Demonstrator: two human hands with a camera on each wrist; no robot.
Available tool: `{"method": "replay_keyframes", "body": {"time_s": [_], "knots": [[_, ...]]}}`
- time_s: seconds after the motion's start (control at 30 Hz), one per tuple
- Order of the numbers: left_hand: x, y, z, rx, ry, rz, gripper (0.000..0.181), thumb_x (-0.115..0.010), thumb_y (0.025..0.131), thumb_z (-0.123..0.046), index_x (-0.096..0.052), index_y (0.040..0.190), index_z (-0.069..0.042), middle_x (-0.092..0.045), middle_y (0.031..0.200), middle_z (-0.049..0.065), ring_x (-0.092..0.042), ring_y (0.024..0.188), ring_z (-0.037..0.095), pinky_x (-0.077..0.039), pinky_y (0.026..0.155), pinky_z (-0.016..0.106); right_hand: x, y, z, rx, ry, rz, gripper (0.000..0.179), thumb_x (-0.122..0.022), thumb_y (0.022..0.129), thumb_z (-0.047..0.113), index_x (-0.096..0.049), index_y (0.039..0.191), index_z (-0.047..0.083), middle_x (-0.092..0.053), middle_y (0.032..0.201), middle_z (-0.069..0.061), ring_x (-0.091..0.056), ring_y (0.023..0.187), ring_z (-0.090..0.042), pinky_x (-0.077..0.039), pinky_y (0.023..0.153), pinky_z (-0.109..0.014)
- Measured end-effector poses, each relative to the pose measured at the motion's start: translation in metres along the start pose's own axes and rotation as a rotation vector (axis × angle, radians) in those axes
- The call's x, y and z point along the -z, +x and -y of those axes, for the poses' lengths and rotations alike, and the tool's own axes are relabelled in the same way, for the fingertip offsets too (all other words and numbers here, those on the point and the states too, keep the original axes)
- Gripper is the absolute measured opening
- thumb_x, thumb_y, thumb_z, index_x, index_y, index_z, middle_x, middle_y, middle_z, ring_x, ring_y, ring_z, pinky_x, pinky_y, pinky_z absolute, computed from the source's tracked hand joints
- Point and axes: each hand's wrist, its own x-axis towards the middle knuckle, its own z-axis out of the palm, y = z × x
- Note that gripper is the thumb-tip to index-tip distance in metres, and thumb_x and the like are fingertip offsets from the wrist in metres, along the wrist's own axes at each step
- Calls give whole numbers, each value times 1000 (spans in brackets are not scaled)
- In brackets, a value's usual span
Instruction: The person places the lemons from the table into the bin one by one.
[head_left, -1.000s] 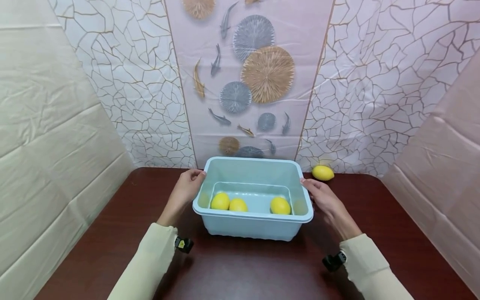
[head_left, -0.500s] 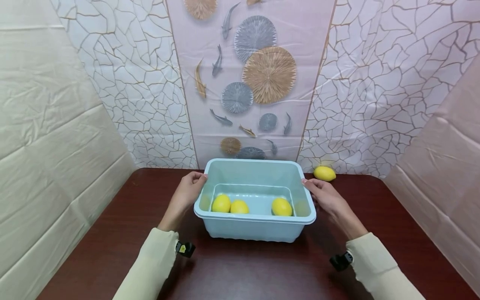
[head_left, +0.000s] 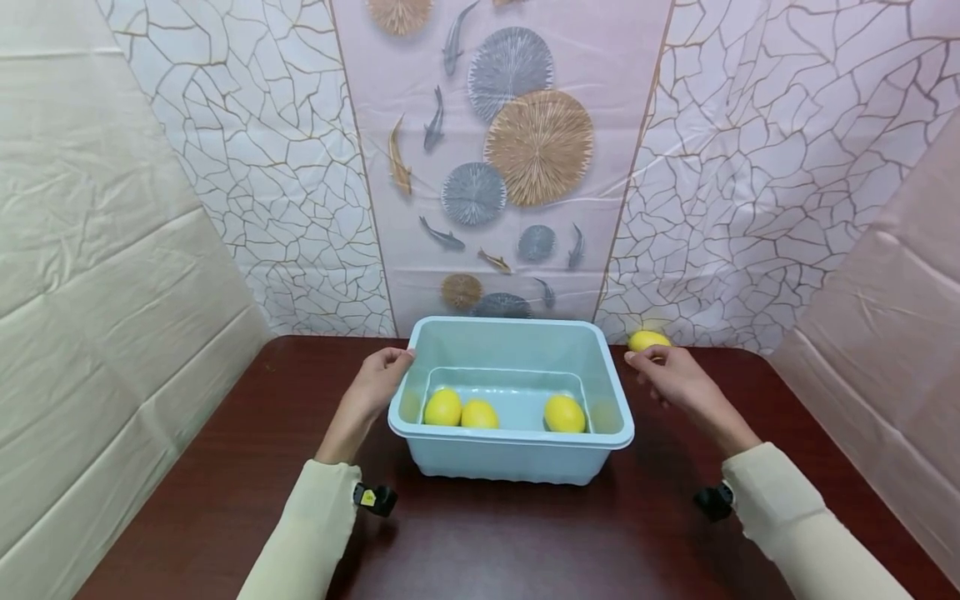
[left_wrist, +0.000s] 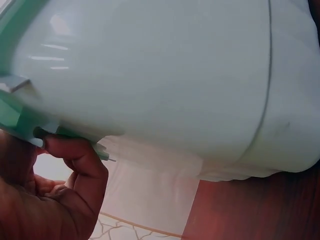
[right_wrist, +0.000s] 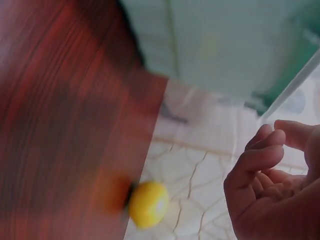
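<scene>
A light blue plastic tub [head_left: 510,457] stands on the table, with three lemons on its floor: one lemon [head_left: 442,407] at the left, another lemon [head_left: 479,414] beside it, and a third lemon [head_left: 564,414] towards the right. My left hand [head_left: 372,383] pinches the tub's left rim between thumb and fingers; the left wrist view shows this against the tub's side wall [left_wrist: 160,75]. Just off the right rim, my right hand [head_left: 681,385] hangs with loosely bent fingers and holds nothing. Behind it lies a lemon [head_left: 647,339], partly hidden in the head view.
A dark red-brown table [head_left: 517,542] carries the tub. Patterned cloth [head_left: 750,208] hangs along its back edge, and plain cloth walls stand at both sides. The outside lemon [right_wrist: 149,204] lies by the table's back edge.
My right hand has let go of the tub's right rim and moved a little to the right, in front of the outside lemon. My left hand keeps its grip on the rim.
</scene>
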Motion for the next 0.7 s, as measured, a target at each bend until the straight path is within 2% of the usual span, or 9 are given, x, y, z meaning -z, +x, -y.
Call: {"method": "replay_keyframes", "body": {"time_s": [0.2,0.37,0.47,0.57,0.7], "knots": [[4,0,0,11,10,-8,44,-53,111,-36,-60,131,3,-67,120,21,-67,98,25,-60,84,31,12,19,-16,20,-179,-55,41,-51,110,36,-61,112,-3,-68,81,-10,-64,70,-23,-51,61,-36],[6,0,-1,7,16,-17,41,-54,111,-35,-61,127,1,-66,116,19,-64,96,24,-57,80,28,18,39,-21,45,-287,-106,34,-56,107,34,-61,103,1,-65,81,-9,-59,72,-25,-45,63,-36],[6,1,-1,3,13,-24,41,-54,111,-36,-62,126,1,-64,116,18,-62,96,23,-55,79,26,20,51,-26,83,-318,-120,31,-60,106,28,-61,107,-3,-63,88,-14,-57,78,-29,-46,67,-40],[4,1,-1,-1,3,-22,39,-54,111,-35,-63,124,1,-64,114,16,-62,95,22,-54,77,25,19,59,-34,124,-328,-120,37,-63,104,23,-59,119,-11,-63,107,-27,-60,94,-39,-51,79,-50],[0,1,0,1,-23,-8,38,-55,110,-34,-63,122,1,-65,109,15,-63,91,21,-54,75,24,16,66,-46,160,-340,-124,50,-64,102,16,-50,133,-20,-54,131,-40,-56,116,-50,-48,97,-63]]}}
